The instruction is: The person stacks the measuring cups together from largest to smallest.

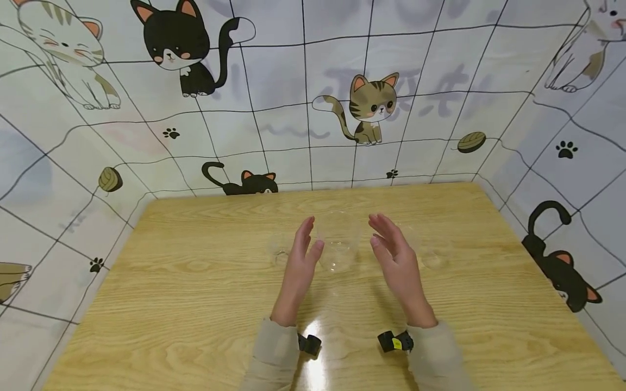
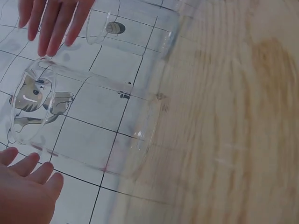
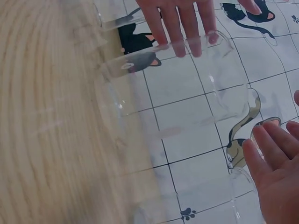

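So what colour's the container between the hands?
The container is clear and colourless, best in the left wrist view.

Table [image 1: 195, 293]: grained in yellow-brown. Tumblers [image 1: 337, 252], placed toward the surface's far edge: colourless, transparent. Backdrop [image 1: 283, 70], beyond that edge: ruled in black on white; printed with black-and-white cats [image 1: 177, 41], a dark-striped tan tabby [image 1: 373, 106], black paw prints [image 1: 566, 150], olive yarn balls [image 1: 471, 142]. Sleeves [image 1: 276, 347]: coloured beige. Right wrist camera [image 1: 386, 341]: black, marked yellow.

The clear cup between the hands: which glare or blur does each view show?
Head: small glints on the clear cup, white glare lower down on the table; left wrist: dim and soft, highlight near the cup's bottom; right wrist: dim, table grain blurred.
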The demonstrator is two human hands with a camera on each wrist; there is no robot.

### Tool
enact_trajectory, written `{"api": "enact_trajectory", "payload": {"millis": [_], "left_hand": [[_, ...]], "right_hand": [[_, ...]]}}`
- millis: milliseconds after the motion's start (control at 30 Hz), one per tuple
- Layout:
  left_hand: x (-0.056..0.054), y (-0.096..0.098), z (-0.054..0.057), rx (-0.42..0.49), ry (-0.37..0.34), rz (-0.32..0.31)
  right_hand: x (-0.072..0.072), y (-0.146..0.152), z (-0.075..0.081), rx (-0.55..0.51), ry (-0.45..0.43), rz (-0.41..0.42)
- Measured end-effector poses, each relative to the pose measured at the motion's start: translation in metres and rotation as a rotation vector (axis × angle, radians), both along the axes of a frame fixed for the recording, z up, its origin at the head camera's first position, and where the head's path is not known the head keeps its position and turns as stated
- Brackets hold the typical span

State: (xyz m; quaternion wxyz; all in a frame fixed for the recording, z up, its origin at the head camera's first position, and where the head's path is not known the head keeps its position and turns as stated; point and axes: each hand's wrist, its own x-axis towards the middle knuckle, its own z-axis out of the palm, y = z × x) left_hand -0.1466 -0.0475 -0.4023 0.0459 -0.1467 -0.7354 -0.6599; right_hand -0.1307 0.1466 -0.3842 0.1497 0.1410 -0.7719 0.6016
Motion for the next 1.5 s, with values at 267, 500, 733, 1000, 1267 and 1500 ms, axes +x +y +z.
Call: {"api": "enact_trajectory", "payload": {"millis": [267, 500, 733, 1000, 1267, 1500], "left_hand": [[-0.001, 0.001, -0.009, 0.048, -0.067, -0.081], [-0.004, -0.002, -0.016, 0.107, -0.130, -0.142], [-0.010, -0.002, -0.025, 0.144, -0.139, -0.223], [-0.014, -0.006, -0.032, 0.138, -0.139, -0.240], [-0.014, -0.009, -0.034, 0.123, -0.182, -0.255], [-0.011, -0.009, -0.042, 0.116, -0.193, -0.212]], "right_hand": [[-0.001, -0.010, -0.007, -0.079, 0.019, 0.130], [-0.003, -0.014, -0.010, -0.086, -0.034, 0.214], [-0.007, -0.013, -0.017, -0.094, -0.070, 0.249], [-0.013, -0.015, -0.028, -0.082, -0.190, 0.278], [-0.017, -0.018, -0.033, -0.066, -0.268, 0.265], [-0.017, -0.021, -0.042, -0.050, -0.290, 0.271]]}}
